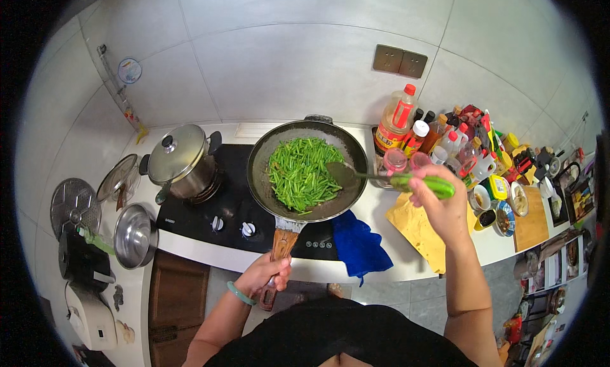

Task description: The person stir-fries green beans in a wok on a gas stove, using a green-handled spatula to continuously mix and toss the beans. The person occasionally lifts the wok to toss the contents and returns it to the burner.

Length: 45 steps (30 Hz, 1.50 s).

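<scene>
A dark wok (355, 198) stands over the right side of the black gas stove, full of chopped green vegetable pieces (305, 174). My left hand (270, 273) grips the wok's wooden handle (284, 242) near the stove's front edge; a pale green bangle is on that wrist. Over on the right, my right hand (441, 207) is closed around the green handle (441, 188) of a metal spatula (342, 175). The spatula's blade is inside the wok, against the right side of the vegetables.
A lidded steel pot (183, 164) occupies the left burner, with a steel bowl (135, 236) beside the stove. A blue cloth (360, 243) hangs over the front edge. Yellow paper (417, 229), sauce bottles (395, 124), small bowls (505, 218) and a wooden board (533, 219) lie right.
</scene>
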### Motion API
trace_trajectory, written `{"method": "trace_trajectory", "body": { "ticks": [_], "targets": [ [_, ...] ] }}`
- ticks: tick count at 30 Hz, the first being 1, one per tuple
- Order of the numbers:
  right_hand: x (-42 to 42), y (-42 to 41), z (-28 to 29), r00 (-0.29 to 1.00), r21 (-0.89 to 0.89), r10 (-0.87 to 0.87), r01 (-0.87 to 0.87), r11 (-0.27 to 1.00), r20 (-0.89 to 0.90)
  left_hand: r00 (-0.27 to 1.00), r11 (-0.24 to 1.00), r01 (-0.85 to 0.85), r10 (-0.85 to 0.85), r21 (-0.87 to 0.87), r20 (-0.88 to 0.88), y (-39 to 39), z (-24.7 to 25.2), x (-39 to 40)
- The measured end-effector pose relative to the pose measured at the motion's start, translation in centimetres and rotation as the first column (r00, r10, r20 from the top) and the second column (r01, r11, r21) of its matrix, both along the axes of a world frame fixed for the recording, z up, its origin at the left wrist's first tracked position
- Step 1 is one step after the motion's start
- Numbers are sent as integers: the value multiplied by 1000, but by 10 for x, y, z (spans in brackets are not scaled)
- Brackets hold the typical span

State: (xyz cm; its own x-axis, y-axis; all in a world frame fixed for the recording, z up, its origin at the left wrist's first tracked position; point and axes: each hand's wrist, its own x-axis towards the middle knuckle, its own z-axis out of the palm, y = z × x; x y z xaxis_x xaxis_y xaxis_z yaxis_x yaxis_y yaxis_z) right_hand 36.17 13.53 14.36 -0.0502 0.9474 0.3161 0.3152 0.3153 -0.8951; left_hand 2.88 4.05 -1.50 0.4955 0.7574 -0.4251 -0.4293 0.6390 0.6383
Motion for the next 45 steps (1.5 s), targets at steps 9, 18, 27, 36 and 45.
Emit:
{"method": "trace_trajectory", "body": {
  "ticks": [9,18,27,36,45],
  "targets": [
    [-35,97,16,949,13,-187,190,982,252,993,999,11,-7,41,-116,-2,-16,-12],
    [-6,189,-94,813,-374,-218,0,927,-540,942,998,-42,57,54,-329,-30,12,-5],
    [-13,126,-7,973,-107,221,-227,968,-66,804,989,-38,113,140,-584,-38,20,-11],
    [-65,191,-59,935,-102,121,-163,981,-334,417,944,59,273,325,-867,-51,33,2],
    [-92,126,-1,267,-13,779,-943,332,568,359,945,58,282,323,-889,-49,30,3]
  ]
}}
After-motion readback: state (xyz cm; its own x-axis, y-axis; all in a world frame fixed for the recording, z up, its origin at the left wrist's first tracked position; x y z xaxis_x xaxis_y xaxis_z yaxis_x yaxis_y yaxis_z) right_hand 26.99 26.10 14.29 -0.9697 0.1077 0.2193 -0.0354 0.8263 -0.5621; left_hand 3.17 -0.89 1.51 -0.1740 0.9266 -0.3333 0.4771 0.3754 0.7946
